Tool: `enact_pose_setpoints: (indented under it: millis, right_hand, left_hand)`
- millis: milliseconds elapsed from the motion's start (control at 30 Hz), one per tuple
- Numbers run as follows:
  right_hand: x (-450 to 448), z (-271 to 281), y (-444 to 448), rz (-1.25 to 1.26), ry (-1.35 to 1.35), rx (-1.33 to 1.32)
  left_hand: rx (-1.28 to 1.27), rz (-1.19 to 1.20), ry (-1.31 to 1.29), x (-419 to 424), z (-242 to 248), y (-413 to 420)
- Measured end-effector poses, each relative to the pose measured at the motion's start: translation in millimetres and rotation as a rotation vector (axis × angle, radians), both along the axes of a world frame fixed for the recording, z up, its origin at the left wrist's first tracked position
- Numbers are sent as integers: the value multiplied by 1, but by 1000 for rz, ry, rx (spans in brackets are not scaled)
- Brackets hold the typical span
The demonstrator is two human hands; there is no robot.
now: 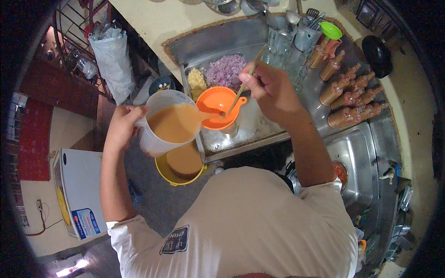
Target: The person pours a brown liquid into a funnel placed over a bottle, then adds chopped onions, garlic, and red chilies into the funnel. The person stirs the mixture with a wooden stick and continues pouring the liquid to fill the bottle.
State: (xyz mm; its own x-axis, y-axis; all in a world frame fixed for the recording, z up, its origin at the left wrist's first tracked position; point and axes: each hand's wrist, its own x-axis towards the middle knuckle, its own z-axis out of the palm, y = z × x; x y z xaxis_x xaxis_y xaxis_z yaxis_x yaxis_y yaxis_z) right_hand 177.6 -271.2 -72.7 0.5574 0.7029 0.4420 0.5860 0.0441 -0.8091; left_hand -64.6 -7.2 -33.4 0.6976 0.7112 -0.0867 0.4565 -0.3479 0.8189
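Observation:
My left hand (127, 121) grips the handle of a translucent plastic pitcher (149, 146), tilted so that a brown liquid (174, 121) runs from its lip. The stream falls into an orange plastic funnel (219, 95), which sits over a container (230, 131) mostly hidden beneath it. Between the thumb and fingers of my right hand (266, 87) is a thin wooden stick (243, 83), its lower end down in the funnel. A metal tray (257, 128) lies under the funnel. Chopped purple onion (226, 71) and a yellowish minced heap (197, 83) rest at its far side.
Several filled bottles (339, 90) stand at the right beside glass bottles (278, 48) and a utensil holder (307, 36). A metal sink (354, 153) is nearer on the right. On the floor, a yellow bucket (167, 175) holds brown liquid. A white sack (113, 62) stands at left.

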Motion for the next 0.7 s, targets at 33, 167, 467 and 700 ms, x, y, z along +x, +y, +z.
enact_pose_setpoints:
  millis: [33,167,467,700]
  right_hand:
    - [0,0,0,-4,-7,-3]
    - [-2,5,-1,-42,-45,-57]
    - [0,1,0,-44,-61,-29]
    - [-1,3,-1,-42,-49,-55]
  left_hand:
    - [5,-5,7,0,0,0]
    - [5,15,-12,-1,-2,0]
    - [2,8,16,-1,-1,0]
    - [33,25,22,-1,0,0]
